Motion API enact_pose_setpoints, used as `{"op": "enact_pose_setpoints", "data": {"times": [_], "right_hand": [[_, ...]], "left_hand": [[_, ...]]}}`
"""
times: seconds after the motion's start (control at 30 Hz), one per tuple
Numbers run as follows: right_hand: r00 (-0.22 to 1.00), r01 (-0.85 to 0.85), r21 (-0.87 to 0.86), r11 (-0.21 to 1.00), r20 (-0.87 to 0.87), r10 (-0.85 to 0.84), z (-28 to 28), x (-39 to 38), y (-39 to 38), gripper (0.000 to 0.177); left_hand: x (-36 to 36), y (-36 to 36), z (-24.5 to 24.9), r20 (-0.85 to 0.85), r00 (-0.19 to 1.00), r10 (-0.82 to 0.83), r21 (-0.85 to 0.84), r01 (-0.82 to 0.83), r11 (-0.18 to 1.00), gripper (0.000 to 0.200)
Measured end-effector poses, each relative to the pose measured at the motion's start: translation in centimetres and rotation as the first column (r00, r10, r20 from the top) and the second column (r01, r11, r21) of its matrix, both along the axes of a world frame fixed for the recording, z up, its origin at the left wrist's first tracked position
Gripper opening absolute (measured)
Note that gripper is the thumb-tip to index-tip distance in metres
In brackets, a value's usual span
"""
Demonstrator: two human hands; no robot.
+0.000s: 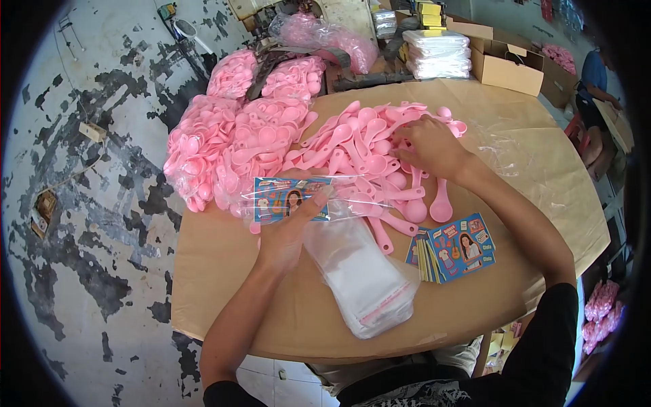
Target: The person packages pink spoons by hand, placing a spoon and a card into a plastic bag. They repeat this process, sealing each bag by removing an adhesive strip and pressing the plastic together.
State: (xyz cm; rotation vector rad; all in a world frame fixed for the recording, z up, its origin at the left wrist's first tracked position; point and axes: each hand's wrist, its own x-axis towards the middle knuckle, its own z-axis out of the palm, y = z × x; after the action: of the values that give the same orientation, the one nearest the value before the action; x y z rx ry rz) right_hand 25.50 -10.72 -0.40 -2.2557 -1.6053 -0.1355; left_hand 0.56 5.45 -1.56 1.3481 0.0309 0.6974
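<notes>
My left hand point(288, 227) is closed on a clear plastic bag point(359, 197) with a blue printed card point(271, 193) inside it. The thumb presses on the card's face, and the bag stretches off to the right. Over the right part of a heap of pink plastic spoons point(346, 146), my right hand point(434, 146) reaches in with bent fingers apart, touching spoons. Some fingertips are hidden among them. Below my left hand lies a stack of clear plastic bags point(373, 292). To its right, several blue cards point(464, 251) are fanned out on the table.
Packed bags of pink spoons point(230, 146) crowd the left side of the brown-covered table point(542, 176). At the back stand stacked clear packs point(437, 54) and an open cardboard box point(508, 64). Another person point(593, 88) sits at the far right.
</notes>
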Motion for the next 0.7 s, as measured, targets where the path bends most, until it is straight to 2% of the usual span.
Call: {"op": "enact_pose_setpoints", "data": {"times": [0.03, 0.13, 0.23, 0.33, 0.43, 0.57, 0.67, 0.7], "right_hand": [[1.000, 0.000, -0.021, 1.000, -0.005, 0.000, 0.0, 0.1, 0.0, 0.032], [0.980, 0.065, 0.117, 0.991, -0.193, -0.041, 0.8, -0.3, -0.4, 0.022], [0.963, 0.088, 0.302, 0.949, -0.268, -0.004, 1.7, 0.1, -0.6, 0.019], [0.971, -0.049, 0.054, 0.997, -0.231, 0.061, 5.1, -0.7, -2.0, 0.024], [0.934, -0.085, 0.141, 0.986, -0.332, 0.128, 7.3, -2.2, -2.7, 0.025], [0.791, -0.052, 0.218, 0.975, -0.587, 0.174, 10.0, -6.0, -2.8, 0.023], [0.746, -0.211, 0.352, 0.912, -0.545, 0.383, 8.0, -6.4, -1.9, 0.023], [0.737, -0.208, 0.339, 0.917, -0.562, 0.375, 7.7, -7.0, -1.7, 0.022]], "left_hand": [[0.0, -0.1, 0.3, -0.002, 1.000, -0.002, -0.002, 0.002, 1.000, 0.034], [-0.2, 0.0, 0.9, 0.006, 1.000, 0.005, -0.027, -0.004, 1.000, 0.032], [-0.4, 0.8, 1.4, 0.038, 0.999, 0.039, -0.064, -0.036, 0.997, 0.032], [-0.7, 1.5, 2.6, 0.078, 0.992, 0.095, -0.104, -0.087, 0.991, 0.036], [-0.9, 2.2, 3.3, 0.152, 0.982, 0.116, -0.197, -0.085, 0.977, 0.041], [-1.3, 2.2, 3.4, 0.198, 0.974, 0.107, -0.241, -0.057, 0.969, 0.043], [-0.9, 1.9, 3.0, 0.229, 0.970, 0.076, -0.289, -0.006, 0.957, 0.043], [-0.9, 1.9, 2.8, 0.240, 0.969, 0.061, -0.307, 0.016, 0.952, 0.042]]}}
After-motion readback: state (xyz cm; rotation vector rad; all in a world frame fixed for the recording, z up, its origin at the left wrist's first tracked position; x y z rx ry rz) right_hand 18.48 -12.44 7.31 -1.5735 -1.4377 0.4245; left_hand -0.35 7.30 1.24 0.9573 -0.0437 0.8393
